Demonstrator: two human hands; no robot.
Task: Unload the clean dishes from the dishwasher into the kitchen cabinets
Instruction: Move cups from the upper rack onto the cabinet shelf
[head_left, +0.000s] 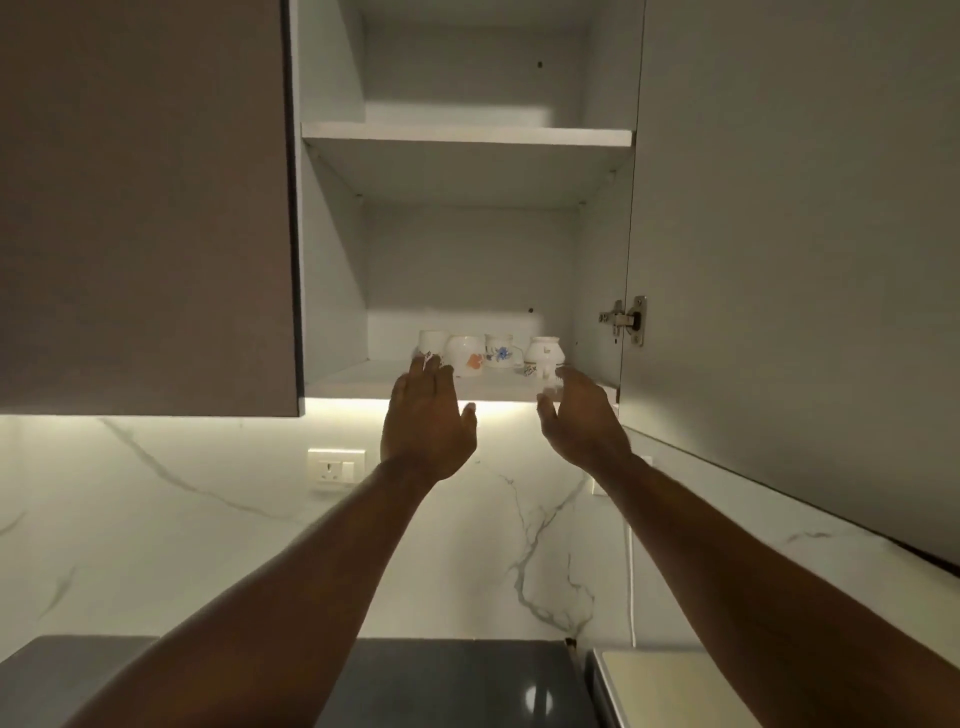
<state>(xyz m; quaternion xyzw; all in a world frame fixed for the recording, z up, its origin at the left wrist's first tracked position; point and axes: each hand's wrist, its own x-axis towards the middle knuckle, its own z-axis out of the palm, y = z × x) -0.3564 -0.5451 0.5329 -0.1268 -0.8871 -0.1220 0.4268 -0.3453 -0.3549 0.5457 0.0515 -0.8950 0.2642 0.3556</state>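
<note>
Head view looks up into an open wall cabinet (332, 249), and I see both bare arms raised toward its bottom shelf (358, 382). My left hand (428, 421) is spread flat with the fingers apart, its fingertips at the front edge of that shelf, just in front of the leftmost cup; it holds nothing. My right hand (584, 418) sits near the right front corner of the shelf, palm turned inward and fingers loosely curled in a wide, empty grip; the fingertips are blurred, so I cannot tell whether they touch the nearest cup. Four white cups stand in a row toward the back of the bottom shelf: a plain cup (431, 343) at the left end, a cup with an orange flower (466, 355) beside it, a cup with a blue flower (500, 351) next, and a rounded cup (544, 352) at the right end. The upper shelf (467, 136) is bare. The cabinet door (789, 260) hangs open on the right, its hinge (626, 318) showing. Below, a marble backsplash (208, 519) carries a wall socket (336, 470), and a dark countertop (441, 680) runs along the bottom edge.
</note>
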